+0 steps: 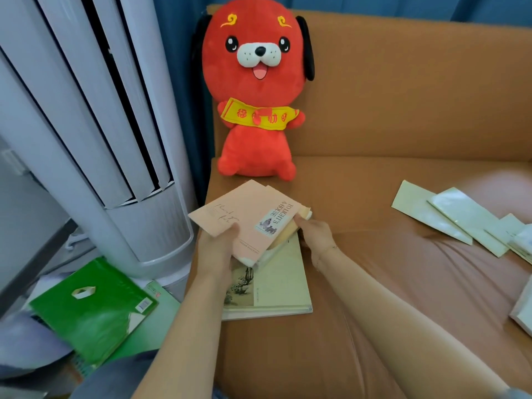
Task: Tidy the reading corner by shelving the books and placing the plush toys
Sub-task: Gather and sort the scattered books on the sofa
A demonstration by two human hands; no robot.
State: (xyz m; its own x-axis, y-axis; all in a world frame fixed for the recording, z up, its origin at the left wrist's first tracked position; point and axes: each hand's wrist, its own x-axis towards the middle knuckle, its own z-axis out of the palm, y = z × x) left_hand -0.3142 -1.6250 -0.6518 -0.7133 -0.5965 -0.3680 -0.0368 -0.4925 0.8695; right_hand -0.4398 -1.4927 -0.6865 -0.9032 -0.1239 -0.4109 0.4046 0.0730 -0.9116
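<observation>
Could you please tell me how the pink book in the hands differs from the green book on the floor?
The pink book is held by the left hand and right hand above the sofa; the green book lies untouched on the floor beside the white tower fan. The pink book bears a printed title label; the green book shows a barcode sticker. Both are thin books lying roughly flat.

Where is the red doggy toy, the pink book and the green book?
red plush dog (256, 139): head view, on its belly below the yellow scarf.
pink book (253, 217): head view, middle of its cover, held by both hands.
green book (95, 312): head view, middle of its cover, down beside the sofa.
</observation>
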